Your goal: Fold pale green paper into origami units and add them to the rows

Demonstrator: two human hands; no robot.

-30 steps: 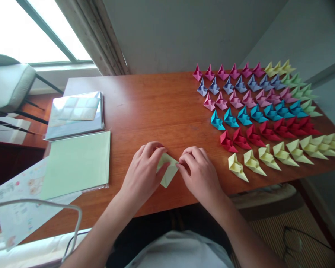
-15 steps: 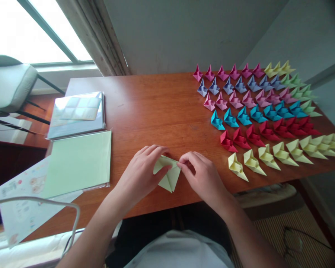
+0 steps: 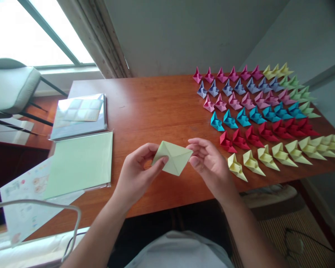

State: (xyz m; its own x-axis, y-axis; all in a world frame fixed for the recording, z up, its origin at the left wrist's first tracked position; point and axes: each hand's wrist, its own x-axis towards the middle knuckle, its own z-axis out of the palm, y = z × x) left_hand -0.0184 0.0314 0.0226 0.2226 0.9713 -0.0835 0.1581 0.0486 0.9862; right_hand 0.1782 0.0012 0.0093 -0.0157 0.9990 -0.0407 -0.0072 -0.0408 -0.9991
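A pale yellow-green folded paper (image 3: 175, 158), diamond-shaped with creases meeting near its middle, is held up off the table. My left hand (image 3: 141, 167) pinches its left side, thumb on the front face and fingers behind. Beside the paper's right corner is my right hand (image 3: 210, 167), its fingers curved and apart from the thumb. That corner reaches the fingertips; whether they touch it I cannot tell.
Rows of folded paper boats in several colours, such as a blue one (image 3: 217, 122), a red one (image 3: 226, 142) and a yellow one (image 3: 236, 167), cover the table's right side. At left lie a pack of green paper (image 3: 79, 163), another pack (image 3: 80, 128) and a printed sheet (image 3: 25, 201).
The folded paper has been lifted and turned, its point now aimed right instead of toward me. My right hand has let go of its edge and opened; my left hand still holds it.
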